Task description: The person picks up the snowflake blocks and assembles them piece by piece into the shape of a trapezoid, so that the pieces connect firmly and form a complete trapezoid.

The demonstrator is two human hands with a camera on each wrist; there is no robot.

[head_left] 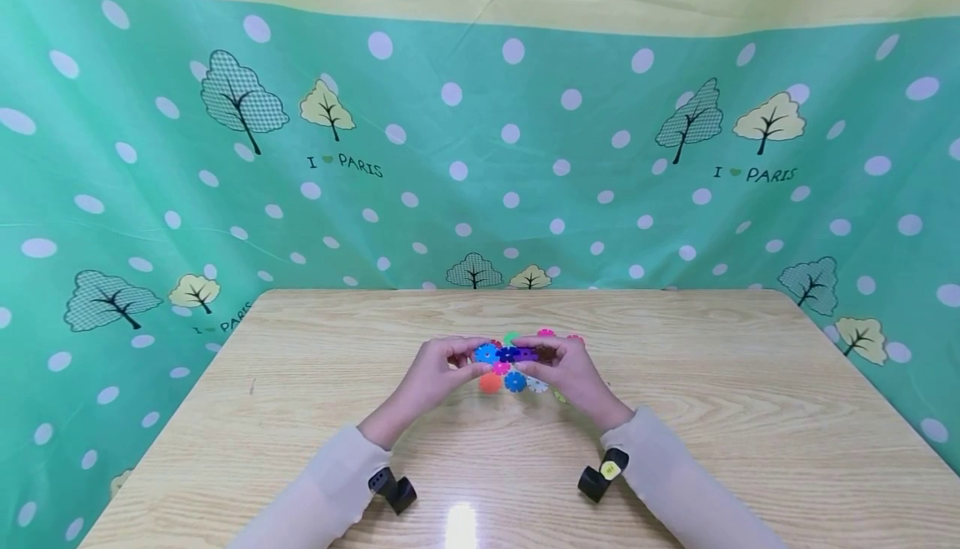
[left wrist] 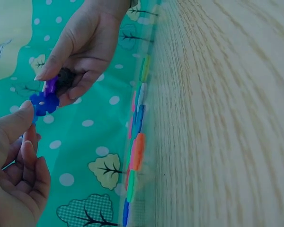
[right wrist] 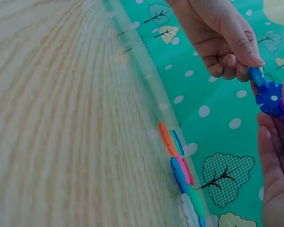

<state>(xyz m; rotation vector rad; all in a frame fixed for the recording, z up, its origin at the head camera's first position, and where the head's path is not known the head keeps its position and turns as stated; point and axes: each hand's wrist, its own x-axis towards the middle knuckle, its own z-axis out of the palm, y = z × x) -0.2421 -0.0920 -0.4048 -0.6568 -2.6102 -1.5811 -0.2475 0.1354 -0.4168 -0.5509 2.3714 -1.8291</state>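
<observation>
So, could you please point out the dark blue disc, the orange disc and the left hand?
dark blue disc (right wrist: 270, 98), right wrist view, its face.
orange disc (head_left: 491, 382), head view, its middle.
left hand (head_left: 435, 376), head view, its back.
</observation>
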